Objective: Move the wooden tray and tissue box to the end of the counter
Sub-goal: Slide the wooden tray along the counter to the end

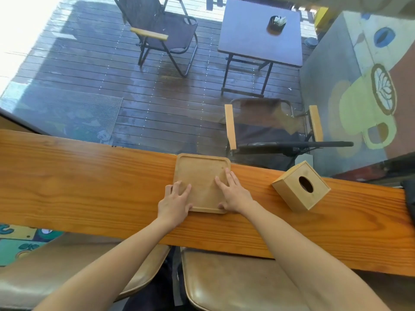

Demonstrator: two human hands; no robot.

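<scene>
We rest both hands flat on the wooden tray (201, 178), left hand (174, 203) and right hand (233, 194) with fingers spread, gripping nothing. Tray lies on the counter (89, 187); tissue box (301, 186) sits near, apart, to its right.

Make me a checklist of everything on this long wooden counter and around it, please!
Surface: wooden counter, long plank, bare apart from the two job things.
Job's things: wooden tray, square, flat on the counter, nothing in it; tissue box, wooden, to the tray's right, turned at an angle, no tissue showing at its oval hole.
Clutter: nothing seen.
Hands: left hand lies on the tray's near left corner; right hand lies flat on its right side; neither has lifted it.
Cables: nothing seen.
Surroundings: two padded stools below the counter; through the glass, a wet deck with folding chairs and a small table.
</scene>
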